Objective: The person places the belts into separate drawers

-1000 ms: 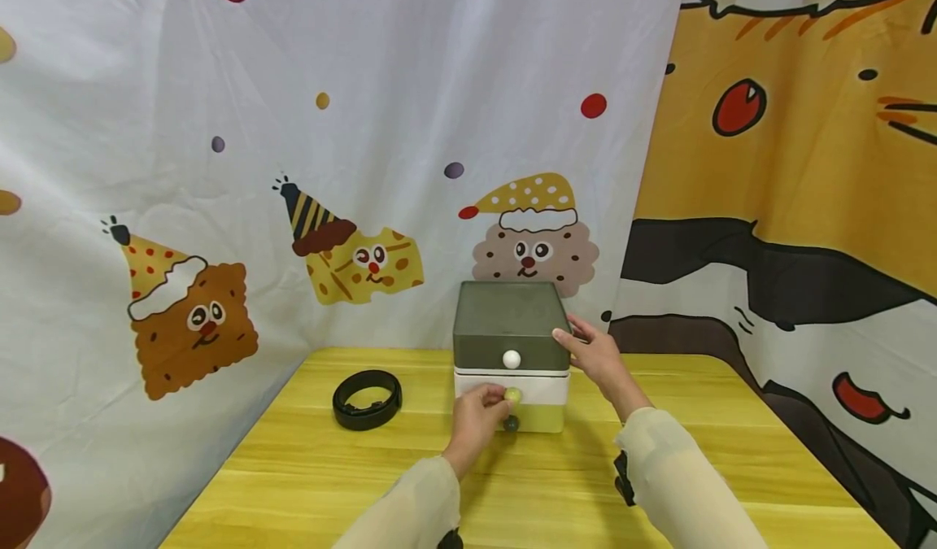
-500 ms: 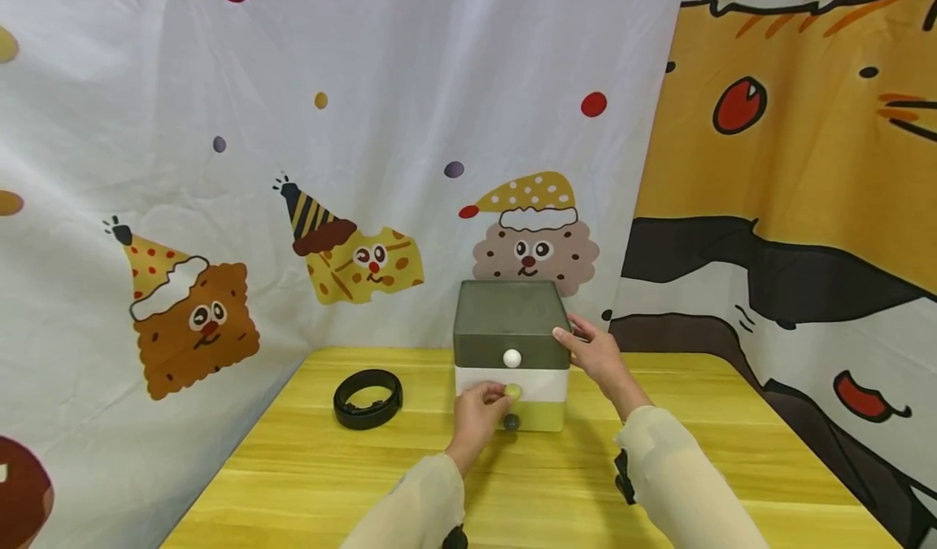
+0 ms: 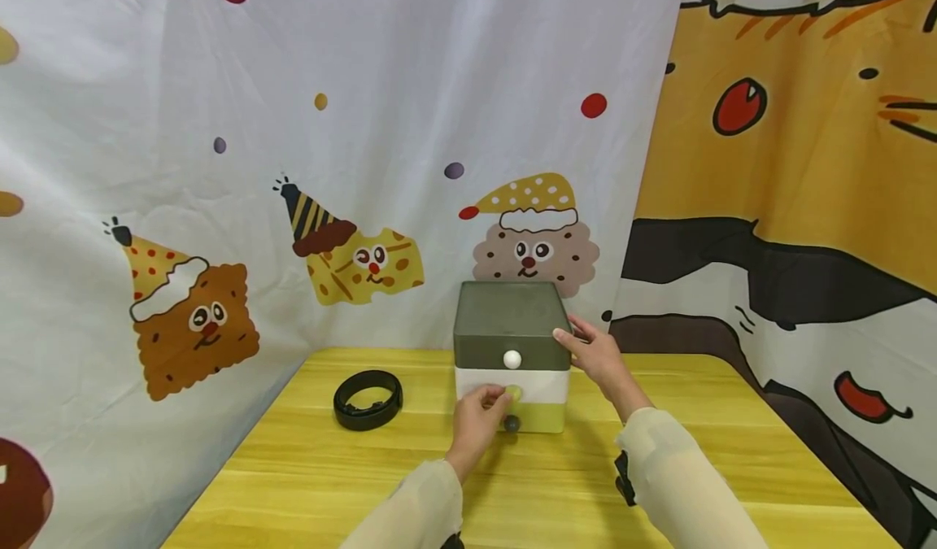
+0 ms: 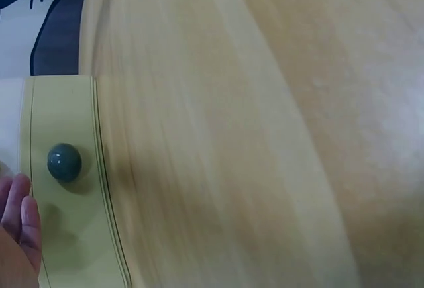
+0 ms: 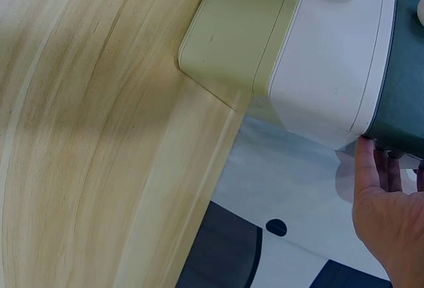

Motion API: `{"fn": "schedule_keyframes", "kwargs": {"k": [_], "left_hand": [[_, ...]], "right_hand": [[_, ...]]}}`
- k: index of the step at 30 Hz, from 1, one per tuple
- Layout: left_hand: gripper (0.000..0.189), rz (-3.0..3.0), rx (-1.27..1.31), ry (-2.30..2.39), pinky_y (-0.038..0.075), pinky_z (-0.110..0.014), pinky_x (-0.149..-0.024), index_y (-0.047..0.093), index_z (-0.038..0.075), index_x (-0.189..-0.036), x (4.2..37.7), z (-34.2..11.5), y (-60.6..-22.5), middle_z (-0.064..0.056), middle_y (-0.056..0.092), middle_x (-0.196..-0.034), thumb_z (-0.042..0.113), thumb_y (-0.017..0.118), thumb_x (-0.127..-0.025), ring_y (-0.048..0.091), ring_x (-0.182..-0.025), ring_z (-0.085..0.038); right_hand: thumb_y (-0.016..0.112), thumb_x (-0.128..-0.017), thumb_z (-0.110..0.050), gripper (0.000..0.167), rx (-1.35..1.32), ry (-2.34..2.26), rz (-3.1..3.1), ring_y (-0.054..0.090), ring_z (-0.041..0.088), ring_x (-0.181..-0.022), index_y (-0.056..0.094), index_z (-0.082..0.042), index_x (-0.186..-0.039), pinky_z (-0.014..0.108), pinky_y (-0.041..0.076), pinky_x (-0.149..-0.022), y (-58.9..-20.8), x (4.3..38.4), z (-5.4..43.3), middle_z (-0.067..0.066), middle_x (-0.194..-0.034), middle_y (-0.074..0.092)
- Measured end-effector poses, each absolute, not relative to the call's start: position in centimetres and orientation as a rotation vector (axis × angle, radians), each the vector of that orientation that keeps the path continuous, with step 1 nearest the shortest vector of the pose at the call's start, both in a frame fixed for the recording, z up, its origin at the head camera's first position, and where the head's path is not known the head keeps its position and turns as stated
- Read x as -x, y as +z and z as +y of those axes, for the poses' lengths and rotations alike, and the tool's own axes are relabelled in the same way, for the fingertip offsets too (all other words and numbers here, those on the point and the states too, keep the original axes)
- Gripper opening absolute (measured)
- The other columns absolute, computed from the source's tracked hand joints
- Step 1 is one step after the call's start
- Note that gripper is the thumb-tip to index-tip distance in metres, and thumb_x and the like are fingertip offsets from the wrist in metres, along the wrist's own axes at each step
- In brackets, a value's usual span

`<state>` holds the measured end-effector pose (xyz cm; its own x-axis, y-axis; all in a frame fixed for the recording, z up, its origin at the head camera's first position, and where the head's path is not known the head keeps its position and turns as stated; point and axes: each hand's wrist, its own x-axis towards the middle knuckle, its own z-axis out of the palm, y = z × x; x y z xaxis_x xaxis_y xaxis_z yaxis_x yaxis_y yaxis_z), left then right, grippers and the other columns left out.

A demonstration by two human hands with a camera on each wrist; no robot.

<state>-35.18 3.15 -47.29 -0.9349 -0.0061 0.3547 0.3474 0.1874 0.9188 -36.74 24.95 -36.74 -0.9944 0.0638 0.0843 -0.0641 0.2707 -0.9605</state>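
Note:
A small three-tier drawer box (image 3: 508, 309) stands on the table, dark green on top, white in the middle and yellow-green below. Thumb and fingers of my left hand (image 3: 476, 425) pinch the yellow-green knob (image 3: 515, 393) of the white drawer (image 3: 545, 385), which sits flush with its neighbours. My right hand (image 3: 602, 363) rests against the box's right side near the dark green tier, its fingers fairly straight in the right wrist view. A white knob (image 3: 512, 359) is on the top drawer. The bottom drawer's dark green knob (image 4: 64, 163) shows below my left fingers in the left wrist view.
On the wooden table (image 3: 329, 484), left of the box, lies a coiled black belt (image 3: 368, 400). A white cloth (image 3: 410, 61) printed with cartoon food hangs behind, and an orange cartoon cloth (image 3: 798, 167) at the right.
One second ago the white drawer stuck out slightly below the top tier. It has gone in flush, with my left hand moving slightly along. My right hand has stayed put.

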Motion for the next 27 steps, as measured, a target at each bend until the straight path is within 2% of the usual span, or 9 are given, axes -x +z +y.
{"fn": "schedule_keyframes", "kwargs": {"k": [6, 17, 27], "left_hand": [[0.005, -2.240, 0.323, -1.732, 0.052, -0.024, -0.067, 0.074, 0.007, -0.088, 34.8, 2.8, -47.5, 0.001, 0.069, -0.082, 0.012, 0.074, -0.088, 0.062, -0.076, -0.010], [0.014, -2.315, 0.333, -1.635, 0.051, -0.027, -0.069, 0.073, 0.004, -0.089, 34.9, 2.6, -49.0, 0.002, 0.068, -0.080, 0.013, 0.081, -0.082, 0.061, -0.075, -0.010], [0.020, -2.362, 0.332, -1.638, 0.051, -0.029, -0.071, 0.072, 0.001, -0.092, 34.7, 2.4, -49.8, 0.000, 0.068, -0.083, 0.011, 0.083, -0.080, 0.060, -0.077, -0.013]], "right_hand": [[0.065, -0.094, -0.046, 0.080, -0.022, 1.859, -2.405, 0.040, 0.039, -0.137, 0.027, -0.016, -0.158, 0.049, 0.042, -0.105, -36.7, 36.7, 25.0, 0.025, -0.157, 0.027], [0.065, -0.094, -0.045, 0.080, -0.019, 1.853, -2.403, 0.042, 0.040, -0.135, 0.028, -0.015, -0.158, 0.049, 0.042, -0.104, -36.9, 36.9, 25.1, 0.025, -0.156, 0.028], [0.066, -0.094, -0.046, 0.081, -0.029, 1.839, -2.406, 0.042, 0.040, -0.135, 0.028, -0.014, -0.158, 0.050, 0.041, -0.105, -36.9, 36.7, 25.0, 0.026, -0.155, 0.029]]}}
